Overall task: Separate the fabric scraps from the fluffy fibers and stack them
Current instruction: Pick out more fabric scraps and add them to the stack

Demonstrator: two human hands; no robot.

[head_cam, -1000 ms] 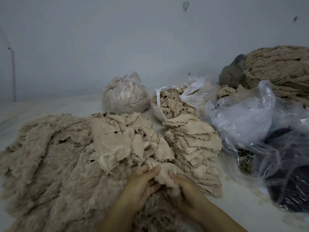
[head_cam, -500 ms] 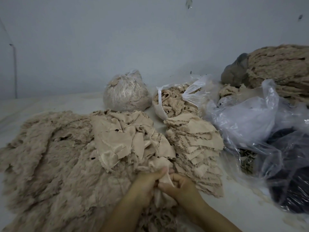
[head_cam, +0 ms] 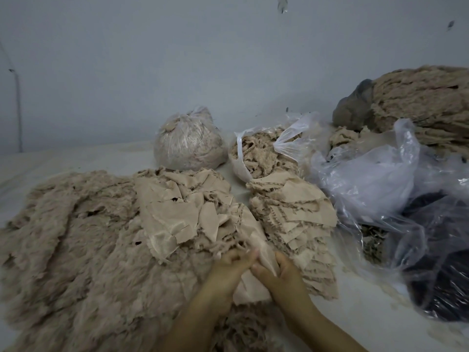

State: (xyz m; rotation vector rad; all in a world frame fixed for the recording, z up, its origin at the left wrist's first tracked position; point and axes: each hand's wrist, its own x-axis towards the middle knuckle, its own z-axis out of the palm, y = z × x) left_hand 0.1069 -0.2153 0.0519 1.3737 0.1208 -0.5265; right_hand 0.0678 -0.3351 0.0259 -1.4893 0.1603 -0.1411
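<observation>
A wide heap of beige fluffy fibers covers the left of the white surface. Loose beige fabric scraps lie on its right part. To their right stands a neat stack of scraps with zigzag edges. At the front, my left hand and my right hand meet, both shut on one beige fabric scrap that hangs between them over the fibers. The scrap's upper end is pinched between my fingers.
A tied clear bag of fibers and an open bag of scraps stand at the back. Crumpled clear plastic bags fill the right, over dark material. A big beige bundle sits at the far right. A grey wall stands behind.
My hands closed together on a scrap at the heap's front edge and drew it up and apart from the fibers. The view shifted slightly downward.
</observation>
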